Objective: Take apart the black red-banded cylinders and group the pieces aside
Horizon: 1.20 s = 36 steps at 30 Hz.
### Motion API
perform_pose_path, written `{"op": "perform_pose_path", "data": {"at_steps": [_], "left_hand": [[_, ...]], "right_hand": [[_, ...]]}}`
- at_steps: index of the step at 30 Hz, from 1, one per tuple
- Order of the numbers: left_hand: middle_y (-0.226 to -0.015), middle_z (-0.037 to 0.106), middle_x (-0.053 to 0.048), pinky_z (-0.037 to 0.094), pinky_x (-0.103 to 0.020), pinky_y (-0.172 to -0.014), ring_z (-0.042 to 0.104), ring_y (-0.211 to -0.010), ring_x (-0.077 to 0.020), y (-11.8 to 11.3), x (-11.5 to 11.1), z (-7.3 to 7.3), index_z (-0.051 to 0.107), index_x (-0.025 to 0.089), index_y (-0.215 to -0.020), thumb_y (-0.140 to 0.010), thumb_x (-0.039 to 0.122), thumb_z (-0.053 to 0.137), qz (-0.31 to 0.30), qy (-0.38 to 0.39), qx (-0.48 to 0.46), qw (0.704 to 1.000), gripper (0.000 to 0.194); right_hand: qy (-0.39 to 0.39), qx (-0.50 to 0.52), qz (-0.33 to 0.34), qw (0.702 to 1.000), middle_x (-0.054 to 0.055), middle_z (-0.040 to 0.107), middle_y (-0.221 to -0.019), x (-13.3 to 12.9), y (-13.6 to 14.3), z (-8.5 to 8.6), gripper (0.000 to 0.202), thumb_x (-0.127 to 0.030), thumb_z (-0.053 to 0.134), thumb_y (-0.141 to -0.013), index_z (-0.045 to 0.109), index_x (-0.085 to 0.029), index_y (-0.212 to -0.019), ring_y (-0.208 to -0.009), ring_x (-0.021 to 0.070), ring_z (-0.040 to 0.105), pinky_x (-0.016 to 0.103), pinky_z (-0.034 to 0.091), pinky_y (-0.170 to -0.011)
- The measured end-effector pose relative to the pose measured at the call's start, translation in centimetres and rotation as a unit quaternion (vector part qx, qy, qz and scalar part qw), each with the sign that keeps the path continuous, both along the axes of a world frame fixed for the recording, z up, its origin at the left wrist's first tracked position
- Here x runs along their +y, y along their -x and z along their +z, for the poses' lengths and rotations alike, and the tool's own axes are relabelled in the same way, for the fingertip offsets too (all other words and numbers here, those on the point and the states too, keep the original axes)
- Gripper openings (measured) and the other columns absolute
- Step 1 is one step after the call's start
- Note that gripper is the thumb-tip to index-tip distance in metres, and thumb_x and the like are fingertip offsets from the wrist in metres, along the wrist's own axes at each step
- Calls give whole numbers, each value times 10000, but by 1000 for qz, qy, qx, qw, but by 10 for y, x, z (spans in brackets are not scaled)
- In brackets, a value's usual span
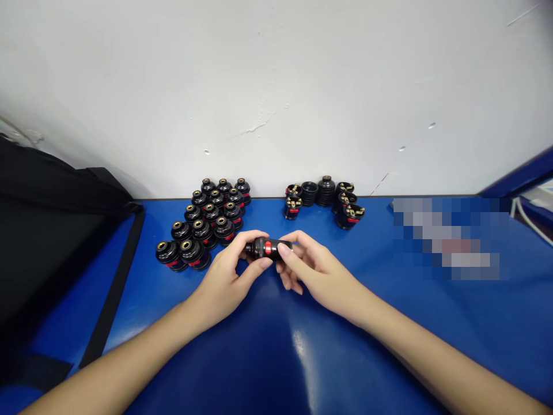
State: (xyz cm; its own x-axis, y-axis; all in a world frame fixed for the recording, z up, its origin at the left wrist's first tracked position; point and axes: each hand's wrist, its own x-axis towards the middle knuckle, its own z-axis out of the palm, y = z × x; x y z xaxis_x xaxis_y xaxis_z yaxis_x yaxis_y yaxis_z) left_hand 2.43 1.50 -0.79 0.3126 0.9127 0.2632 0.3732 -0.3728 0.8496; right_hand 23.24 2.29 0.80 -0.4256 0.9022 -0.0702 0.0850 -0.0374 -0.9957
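A black lamp socket [268, 248] with a red patch lies on its side between my hands, its narrow ringed end pointing left. My left hand [235, 271] has its fingers and thumb around the narrow end. My right hand [313, 266] grips the wide end, thumb on top and some fingers curled below. Behind my left hand stand several black sockets [203, 231] with brass-ringed tops and red patches, upright in rows. Farther right are several open socket bodies [351, 216] with brass contacts, beside a ribbed black cap [326, 191] and an open black shell [309, 194].
The blue table [268, 346] meets a pale wall [276, 104] at its back edge. Black fabric with a strap [114, 288] covers the left side. At the right lies a pixelated, unreadable item [453, 239], and a blue frame bar [518, 173] stands at the far right.
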Motion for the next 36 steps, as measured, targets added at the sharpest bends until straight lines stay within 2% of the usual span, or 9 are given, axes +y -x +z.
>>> {"op": "perform_pose_path", "data": {"at_steps": [3,7,11,15,27,36], "left_hand": [[-1212,714,-34,546,-326,-986,693,-1100,-196,-1,-1,1,604,266,-1299,-1000,323,711,-13,-24,22,999,322],[-1113,732,-34,565,-323,-915,714,-1023,-198,-1,-4,2,527,252,-1354,-1004,345,705,-16,-20,26,999,403],[-1159,735,-47,564,-304,-938,722,-1086,-189,0,-7,3,537,242,-1278,-1059,318,621,-40,-36,7,999,247],[-1064,732,-24,555,-270,-845,723,-976,-170,-1,-11,6,560,236,-1178,-1068,308,605,-35,-48,8,998,139],[-869,626,20,470,-235,-662,555,-718,-123,-6,-23,7,549,237,-1193,-1065,321,607,-6,-56,-43,997,163],[-857,586,29,436,-225,-626,511,-692,-113,-7,-26,5,537,239,-1229,-1082,324,578,-9,-53,-56,997,175]], "right_hand": [[-2,16,10,1000,-53,635,-650,-3,1,-2,429,-660,553,-1020,516,-234,-1061,-503,116,531,262,441,-515],[-11,33,-3,999,-65,617,-608,-6,2,-5,409,-642,574,-1021,530,-236,-1034,-467,110,517,248,428,-480],[-26,22,-9,999,-62,599,-591,-7,1,-5,407,-631,577,-1023,567,-225,-1025,-460,107,496,243,383,-454],[-53,12,-19,998,-68,540,-586,-10,2,-4,393,-605,585,-1032,612,-213,-1018,-497,105,452,258,349,-491],[-86,27,-50,995,-36,502,-737,-22,5,-10,339,-571,605,-1038,645,-236,-1071,-591,117,453,278,346,-522],[-102,22,-58,993,-28,524,-778,-24,5,-15,340,-569,600,-1041,650,-241,-1114,-602,108,447,270,340,-529]]}}
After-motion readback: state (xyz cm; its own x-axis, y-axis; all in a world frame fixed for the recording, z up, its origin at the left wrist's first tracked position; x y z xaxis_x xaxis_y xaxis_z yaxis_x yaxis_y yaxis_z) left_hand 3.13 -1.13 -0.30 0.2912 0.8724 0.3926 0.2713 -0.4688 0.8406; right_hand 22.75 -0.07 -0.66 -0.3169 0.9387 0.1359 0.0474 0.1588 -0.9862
